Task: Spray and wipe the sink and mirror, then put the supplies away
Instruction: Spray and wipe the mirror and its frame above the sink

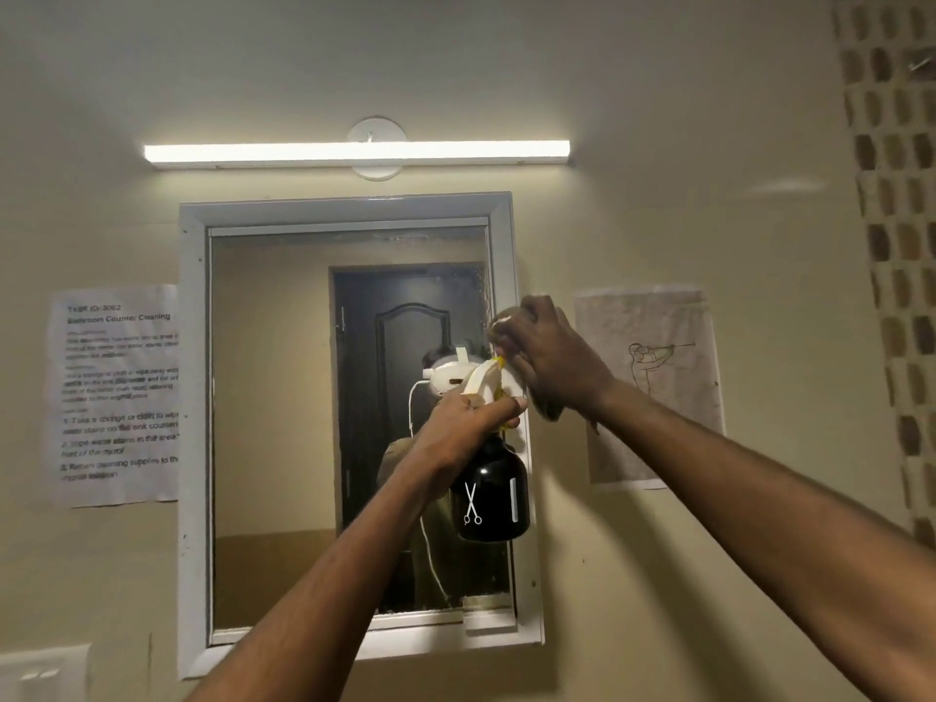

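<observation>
Both forearms rise from the bottom edge, elbows cut off; the left hand (pixel 463 430) curls its fingers round the neck of a spray bottle (pixel 490 494), covering the trigger, so whether it is squeezed cannot be told; the bottle is glossy black with a white scissors mark and a cream-and-yellow head, held upright before the mirror's (pixel 283 423) right side; the right hand (pixel 549 359) is bunched on a brownish cloth (pixel 549 408) (mostly hidden, blurred) at the mirror's right frame; beyond, a printed notice (pixel 119 395), a sketch (pixel 653 382), a lit tube light (pixel 357 153).
</observation>
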